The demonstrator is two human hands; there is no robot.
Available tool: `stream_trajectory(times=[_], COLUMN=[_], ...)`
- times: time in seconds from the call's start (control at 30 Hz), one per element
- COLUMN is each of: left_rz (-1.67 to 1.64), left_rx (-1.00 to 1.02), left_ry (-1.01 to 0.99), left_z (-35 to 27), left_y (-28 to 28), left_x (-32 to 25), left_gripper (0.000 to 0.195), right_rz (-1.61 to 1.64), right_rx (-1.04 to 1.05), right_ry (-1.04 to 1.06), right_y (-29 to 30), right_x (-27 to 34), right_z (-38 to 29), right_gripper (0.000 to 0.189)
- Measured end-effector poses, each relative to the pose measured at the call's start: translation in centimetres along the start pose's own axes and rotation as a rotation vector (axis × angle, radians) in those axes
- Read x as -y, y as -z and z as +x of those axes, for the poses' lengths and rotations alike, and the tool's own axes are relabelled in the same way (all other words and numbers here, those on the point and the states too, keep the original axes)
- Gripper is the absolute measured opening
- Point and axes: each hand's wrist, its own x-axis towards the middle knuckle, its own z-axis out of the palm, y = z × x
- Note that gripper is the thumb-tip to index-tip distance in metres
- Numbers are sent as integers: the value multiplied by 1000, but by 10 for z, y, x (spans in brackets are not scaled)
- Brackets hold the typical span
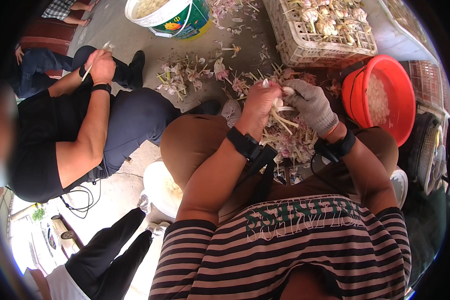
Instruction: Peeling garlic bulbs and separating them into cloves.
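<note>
My bare left hand point(261, 102) grips a partly broken-up garlic bulb point(278, 104), its cut pale stem pointing down and to the right over my lap. A white tip of garlic shows above the thumb. Close against it, my right hand point(310, 103) wears a grey knit glove and pinches a pale garlic clove point(288, 90) between thumb and fingers. Both hands meet above a heap of garlic skins and stalks point(290, 140) on the floor between my knees. The gloved fingers hide part of the bulb.
A red bucket point(396, 112) of peeled cloves stands to the right. Ahead are a plastic crate point(298, 56) of garlic bulbs and a white-and-green bucket point(187, 22). A seated person point(97, 101) works at my left. A fan point(429, 157) stands at far right, a white bucket point(155, 187) beside my left thigh.
</note>
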Motion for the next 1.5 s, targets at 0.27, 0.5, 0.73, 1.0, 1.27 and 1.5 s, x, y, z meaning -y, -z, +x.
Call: stream_trajectory(times=[0.27,0.5,0.73,1.0,1.27,1.5], left_rz=[-5,-21,10,-34,-26,-83], left_rx=[-18,7,62,15,28,-40], left_ry=[39,70,138,120,134,138], left_z=[8,6,5,5,4,-4], left_y=[11,8,9,10,11,-2], left_x=[19,11,9,12,11,0], left_gripper=[7,11,10,8,9,6], right_rz=[254,-153,-277,-277,-257,-316], right_rx=[26,-40,62,67,82,58], right_ry=[-264,-4,-10,-1,38,54], right_y=[-2,-1,2,1,2,0], right_x=[-3,-7,-2,-2,1,0], right_z=[0,1,3,1,-1,-2], right_gripper=[20,23,18,22,29,34])
